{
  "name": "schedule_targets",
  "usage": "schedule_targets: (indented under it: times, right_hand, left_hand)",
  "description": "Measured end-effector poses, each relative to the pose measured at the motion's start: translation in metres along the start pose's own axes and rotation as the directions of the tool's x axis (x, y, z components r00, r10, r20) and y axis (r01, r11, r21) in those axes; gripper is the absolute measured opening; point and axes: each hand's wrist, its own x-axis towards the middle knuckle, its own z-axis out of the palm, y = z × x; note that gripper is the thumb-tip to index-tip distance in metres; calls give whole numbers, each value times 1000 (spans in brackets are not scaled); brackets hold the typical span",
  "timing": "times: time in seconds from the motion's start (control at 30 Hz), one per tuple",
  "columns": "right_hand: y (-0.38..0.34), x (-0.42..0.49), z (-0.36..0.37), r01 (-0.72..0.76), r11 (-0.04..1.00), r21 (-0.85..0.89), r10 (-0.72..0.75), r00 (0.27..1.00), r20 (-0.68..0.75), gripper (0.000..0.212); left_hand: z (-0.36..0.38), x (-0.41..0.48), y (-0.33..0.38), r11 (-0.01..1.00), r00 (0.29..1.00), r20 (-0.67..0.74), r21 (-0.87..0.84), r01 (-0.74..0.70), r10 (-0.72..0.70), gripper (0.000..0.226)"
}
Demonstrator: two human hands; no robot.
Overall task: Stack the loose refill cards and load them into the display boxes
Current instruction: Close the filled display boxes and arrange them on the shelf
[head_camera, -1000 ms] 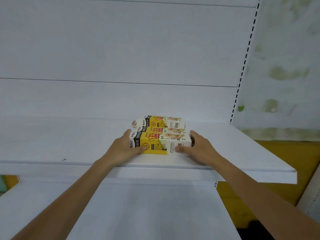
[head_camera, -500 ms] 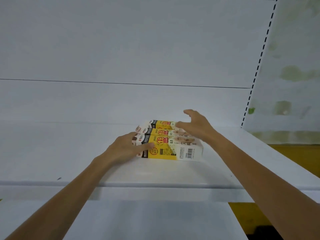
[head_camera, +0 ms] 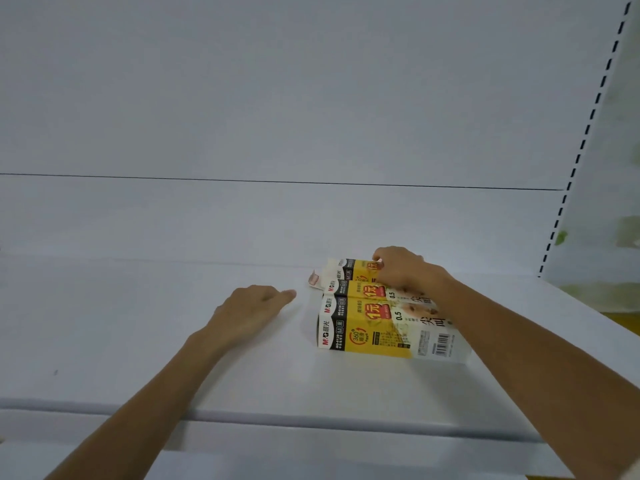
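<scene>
Two yellow-and-white display boxes lie side by side on a white shelf. The near box faces me with its printed side and barcode. The far box lies right behind it, its left end flap hanging loose. My right hand reaches over the near box and grips the top of the far box. My left hand rests flat on the shelf to the left of the boxes, apart from them, index finger pointing toward them, holding nothing.
The white shelf runs wide to the left, with its front lip near me. A white back panel rises behind. A slotted upright bounds the shelf on the right, beside a stained wall.
My left hand has let go of the near box and moved left onto the shelf. My right hand has come down onto the far box. The view has moved closer.
</scene>
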Motion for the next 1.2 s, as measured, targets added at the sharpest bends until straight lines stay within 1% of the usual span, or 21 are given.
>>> schedule_targets:
  times: [0.07,0.13,0.17,0.27,0.33,0.4,0.47,0.53,0.63,0.7,0.77,0.83,0.93,1.03,1.1,1.17,1.2]
  right_hand:
    - [-1,2,0,8,1000,-16,-8,1000,-22,38]
    - [-1,3,-1,17,1000,-6,-17,998,-56,36]
    - [-1,1,-3,21,1000,3,-20,996,-87,36]
    - [-9,-7,-12,54,997,57,-40,974,-222,48]
    - [-19,-17,-22,123,985,117,-77,938,-337,49]
    - [-33,-27,-32,214,963,164,-118,881,-459,51]
    - [-51,-39,-42,306,934,183,-156,811,-564,51]
    - [-72,-54,-54,372,903,215,-168,766,-621,51]
    - [-103,-76,-65,444,854,271,-189,750,-633,52]
    - [-119,-89,-63,460,826,325,-196,776,-600,55]
    - [-133,-101,-52,455,807,377,-198,810,-552,57]
    - [-142,-111,-38,447,788,424,-212,843,-494,56]
    - [-147,-121,-21,467,703,537,-243,867,-436,47]
    - [-145,-126,-17,538,649,538,-307,832,-463,32]
    - [-146,-128,-20,592,590,549,-335,798,-501,24]
    - [-147,-129,-26,632,543,553,-330,766,-551,25]
    - [-146,-129,-29,646,537,542,-330,752,-570,29]
  left_hand:
    - [2,1,-1,999,1000,-8,49,-22,22,34]
    - [2,2,-2,998,999,-4,53,-42,42,23]
    - [1,2,-2,998,999,2,47,-50,50,20]
    - [-1,1,-4,998,998,-7,15,-58,58,17]
    - [-1,-1,-3,996,994,-61,-20,-91,89,17]
    - [-4,-6,2,984,975,-169,-78,-157,143,20]
    - [-11,-13,11,960,941,-277,-144,-242,196,32]
    - [-20,-20,21,930,909,-340,-187,-317,242,43]
    - [-30,-30,31,898,878,-379,-207,-389,293,66]
    - [-35,-37,37,878,858,-407,-220,-426,314,83]
    - [-40,-46,42,848,836,-443,-258,-464,323,93]
    - [-43,-54,44,820,812,-489,-289,-495,318,96]
    - [-43,-63,32,813,801,-518,-300,-499,301,99]
    - [-44,-69,19,821,831,-447,-298,-487,331,98]
    - [-48,-71,16,814,842,-418,-317,-487,341,94]
    - [-52,-72,18,804,844,-398,-327,-496,359,87]
    - [-54,-73,19,800,846,-389,-334,-499,366,84]
